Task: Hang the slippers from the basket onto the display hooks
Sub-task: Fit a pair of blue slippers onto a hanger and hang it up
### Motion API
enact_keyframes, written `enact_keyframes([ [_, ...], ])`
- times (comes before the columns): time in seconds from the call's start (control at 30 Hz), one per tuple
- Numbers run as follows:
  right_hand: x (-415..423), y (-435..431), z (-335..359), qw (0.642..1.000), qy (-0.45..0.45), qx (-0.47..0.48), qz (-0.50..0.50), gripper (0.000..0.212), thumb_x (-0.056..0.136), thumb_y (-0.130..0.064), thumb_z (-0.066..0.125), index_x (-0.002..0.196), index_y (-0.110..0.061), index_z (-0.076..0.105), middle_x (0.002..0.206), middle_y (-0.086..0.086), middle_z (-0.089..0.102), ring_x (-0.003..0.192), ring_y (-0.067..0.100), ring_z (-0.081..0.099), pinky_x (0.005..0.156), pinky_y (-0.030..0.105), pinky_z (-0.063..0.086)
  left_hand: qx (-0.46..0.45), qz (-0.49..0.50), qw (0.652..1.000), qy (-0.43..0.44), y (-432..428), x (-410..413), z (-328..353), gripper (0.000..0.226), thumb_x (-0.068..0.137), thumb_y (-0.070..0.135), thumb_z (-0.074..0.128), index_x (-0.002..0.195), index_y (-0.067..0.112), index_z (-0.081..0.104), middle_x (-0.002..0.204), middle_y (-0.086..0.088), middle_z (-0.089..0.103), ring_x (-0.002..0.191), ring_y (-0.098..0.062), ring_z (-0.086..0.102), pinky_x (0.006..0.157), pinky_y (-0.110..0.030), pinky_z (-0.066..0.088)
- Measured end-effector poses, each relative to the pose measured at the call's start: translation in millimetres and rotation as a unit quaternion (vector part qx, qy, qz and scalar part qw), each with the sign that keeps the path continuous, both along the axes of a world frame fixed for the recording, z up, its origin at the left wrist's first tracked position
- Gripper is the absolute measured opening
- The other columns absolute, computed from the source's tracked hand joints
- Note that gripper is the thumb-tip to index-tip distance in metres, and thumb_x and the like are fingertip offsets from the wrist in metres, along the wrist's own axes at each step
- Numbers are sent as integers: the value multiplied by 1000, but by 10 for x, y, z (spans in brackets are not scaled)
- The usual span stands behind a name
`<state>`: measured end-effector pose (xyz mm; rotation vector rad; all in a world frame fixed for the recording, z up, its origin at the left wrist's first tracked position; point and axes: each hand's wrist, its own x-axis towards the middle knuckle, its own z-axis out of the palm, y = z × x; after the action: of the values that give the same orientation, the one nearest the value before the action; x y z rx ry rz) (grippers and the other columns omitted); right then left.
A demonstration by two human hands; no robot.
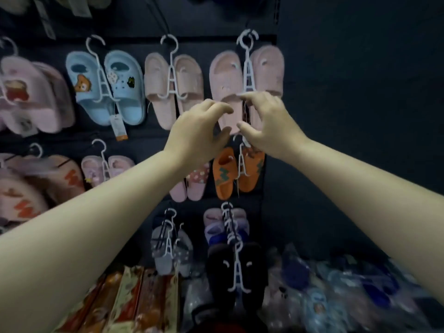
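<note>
Task item: one pair of pale pink foam slippers (pixel 225 75), hung on a white plastic hanger (pixel 247 68) at the right end of the top row on the dark display wall (pixel 336 92).

Right hand (pixel 264 123): fingers curled over the hanger's lower crossbar, thumb held apart below.

Left hand (pixel 199 131): fingers bent in a claw in front of the left slipper's heel. Whether it grips the slipper cannot be determined.

Top row, four pairs in total. The other three:
- one beige-pink slide pair (pixel 173 87)
- one light blue clog pair with charms (pixel 105 87)
- one blurred pink plush pair (pixel 31 94)

Directly below the hands hangs one orange pair (pixel 237 171), and lower still, one black pair (pixel 230 272).
</note>
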<state>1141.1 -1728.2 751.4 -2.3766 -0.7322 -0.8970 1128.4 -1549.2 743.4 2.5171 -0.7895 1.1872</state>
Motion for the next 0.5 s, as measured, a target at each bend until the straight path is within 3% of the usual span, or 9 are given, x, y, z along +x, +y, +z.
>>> enact_keyframes([
  [0.27, -849, 557, -707, 998, 61, -17, -16, 52, 87, -33, 58, 135, -18, 41, 127, 2, 49, 118, 20, 40, 99, 35, 38, -29, -23, 997, 71, 495, -851, -658, 51, 78, 43, 41, 118, 16, 59, 113, -3, 62, 99, -27, 59, 78, -39, 49],
  [0.5, -1322, 863, -1693, 984, 166, -61, -28, 53, 89, -34, 54, 137, -19, 38, 129, 3, 46, 118, 23, 38, 93, 39, 43, 33, -12, 987, 159, 838, -1227, -1634, 40, 85, 29, 56, 123, 16, 57, 115, -5, 60, 95, -29, 59, 75, -41, 49],
])
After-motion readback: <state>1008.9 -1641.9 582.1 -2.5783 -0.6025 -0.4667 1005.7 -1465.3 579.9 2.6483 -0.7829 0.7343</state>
